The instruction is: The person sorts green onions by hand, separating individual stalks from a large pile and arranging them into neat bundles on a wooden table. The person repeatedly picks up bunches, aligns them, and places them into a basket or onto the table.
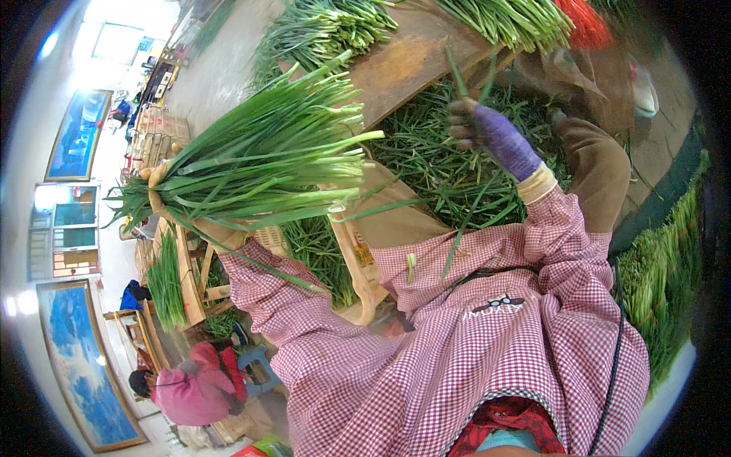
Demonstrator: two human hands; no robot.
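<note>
My left hand, in a tan glove, is closed around a large bunch of long green chive-like stalks near their leaf tips. The pale cut ends fan out to the right. My right hand, in a purple glove with a tan cuff, is raised over a heap of loose green leaves. A few narrow green blades stick up from its blurred fingertips. A couple of loose leaves hang across my lap and checked smock.
A wooden board ahead carries more bunches and red ties. Bundled greens stand at the right. At the lower left a person in pink sits near a blue stool and a wooden bench with greens.
</note>
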